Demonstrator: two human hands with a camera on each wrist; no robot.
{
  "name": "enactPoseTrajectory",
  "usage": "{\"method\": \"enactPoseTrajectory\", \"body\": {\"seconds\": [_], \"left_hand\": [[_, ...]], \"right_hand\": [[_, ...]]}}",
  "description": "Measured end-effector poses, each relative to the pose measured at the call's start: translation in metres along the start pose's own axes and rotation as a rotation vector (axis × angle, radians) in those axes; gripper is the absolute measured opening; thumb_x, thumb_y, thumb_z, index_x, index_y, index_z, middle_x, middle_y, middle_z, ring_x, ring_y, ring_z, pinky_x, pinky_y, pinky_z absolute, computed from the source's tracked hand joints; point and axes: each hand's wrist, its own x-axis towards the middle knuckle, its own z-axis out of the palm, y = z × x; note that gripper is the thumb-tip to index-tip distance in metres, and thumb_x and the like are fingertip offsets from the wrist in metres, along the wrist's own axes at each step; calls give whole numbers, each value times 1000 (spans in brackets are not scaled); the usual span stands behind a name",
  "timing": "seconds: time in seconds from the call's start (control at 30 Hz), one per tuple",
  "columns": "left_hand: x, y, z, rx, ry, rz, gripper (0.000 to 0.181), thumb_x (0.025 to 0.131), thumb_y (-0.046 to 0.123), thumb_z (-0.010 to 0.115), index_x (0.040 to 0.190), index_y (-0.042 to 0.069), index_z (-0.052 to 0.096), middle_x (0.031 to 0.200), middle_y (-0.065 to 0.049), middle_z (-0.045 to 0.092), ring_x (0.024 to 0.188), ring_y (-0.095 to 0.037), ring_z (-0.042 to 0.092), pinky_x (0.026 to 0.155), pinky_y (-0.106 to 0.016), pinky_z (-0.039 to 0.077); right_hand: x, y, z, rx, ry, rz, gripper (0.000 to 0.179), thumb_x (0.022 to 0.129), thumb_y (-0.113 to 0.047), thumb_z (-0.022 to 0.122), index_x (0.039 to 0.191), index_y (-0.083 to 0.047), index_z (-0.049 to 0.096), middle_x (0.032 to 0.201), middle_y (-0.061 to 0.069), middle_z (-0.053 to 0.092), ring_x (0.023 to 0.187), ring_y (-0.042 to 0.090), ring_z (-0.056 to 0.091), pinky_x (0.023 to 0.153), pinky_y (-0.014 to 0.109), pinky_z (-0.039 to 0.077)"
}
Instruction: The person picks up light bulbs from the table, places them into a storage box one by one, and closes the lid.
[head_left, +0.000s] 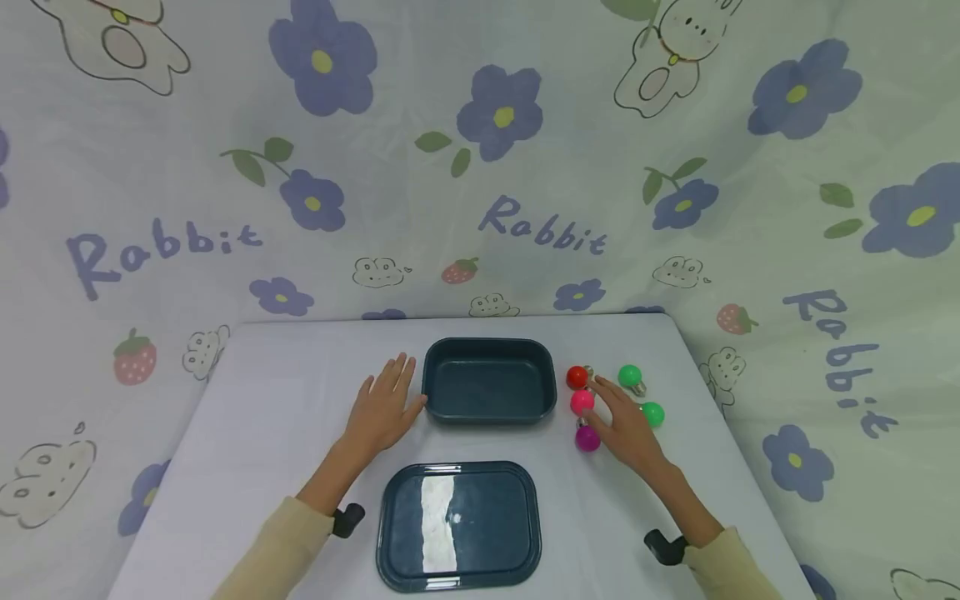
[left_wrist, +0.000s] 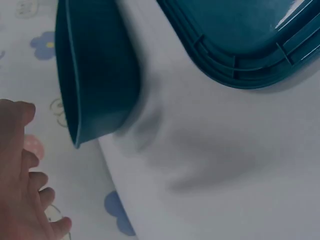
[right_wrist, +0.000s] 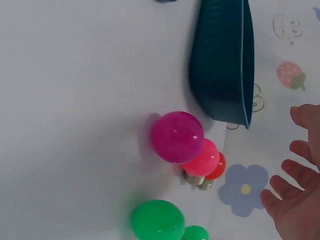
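My left hand (head_left: 379, 412) is held palm down with its fingers extended, at the left end of a dark teal rectangular box (head_left: 489, 417). Over on the right, my right hand (head_left: 627, 427) hovers with loosely spread fingers above a group of small coloured light bulbs, holding none. A red bulb (head_left: 577, 377), a pink bulb (head_left: 582, 402) and a purple bulb (head_left: 588, 439) line up left of its fingers. One green bulb (head_left: 630, 376) lies beyond the fingertips, and another green bulb (head_left: 653, 414) is partly behind the hand. Metal screw bases show in the right wrist view.
In front of the box, a matching flat lid (head_left: 459, 527) lies on the white table (head_left: 300, 367). A cloth with flowers and rabbits (head_left: 405, 192) hangs behind the table's far edge. Dark wrist cameras are strapped near both sleeves.
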Motion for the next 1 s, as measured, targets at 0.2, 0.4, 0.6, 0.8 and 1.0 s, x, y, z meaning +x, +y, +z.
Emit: {"method": "enactPoseTrajectory", "body": {"seconds": [0.2, 0.4, 0.6, 0.8, 1.0], "left_hand": [[13, 2, 15, 0, -54, -19, 73, 103, 41, 51, 156, -3, 25, 162, -21, 21, 148, -39, 21, 114, -62, 18], [25, 3, 26, -19, -81, -19, 74, 104, 43, 47, 157, -3, 21, 163, -19, 17, 149, -37, 15, 115, -62, 14], [34, -1, 30, 7, -79, -20, 78, 102, 46, 50, 156, -3, 23, 163, -20, 19, 148, -38, 19, 115, -62, 16], [41, 0, 35, 31, -115, -20, 83, 102, 52, 47, 157, -4, 20, 164, -19, 15, 149, -37, 16, 116, -60, 14], [42, 2, 39, 40, -137, -27, 86, 101, 53, 49, 157, -4, 19, 164, -19, 13, 149, -36, 16, 116, -60, 15]], "right_hand": [[-8, 6, 5, 76, 43, 29, 57, 90, -14, 74, 142, -3, 53, 143, 19, 53, 133, 39, 48, 96, 56, 47], [-15, 9, 9, 129, 59, 65, 53, 90, -15, 75, 139, -4, 56, 138, 17, 58, 129, 39, 52, 94, 59, 47], [-21, 9, 11, 143, 30, 111, 56, 87, -14, 78, 138, -4, 58, 137, 18, 58, 124, 40, 55, 93, 56, 49], [-26, 12, 16, 160, -12, 179, 58, 86, -15, 79, 139, -6, 58, 139, 19, 57, 124, 41, 55, 92, 56, 50], [-29, 18, 21, 184, -46, 233, 56, 88, -18, 78, 139, -7, 58, 139, 19, 56, 126, 41, 53, 95, 55, 49]]}}
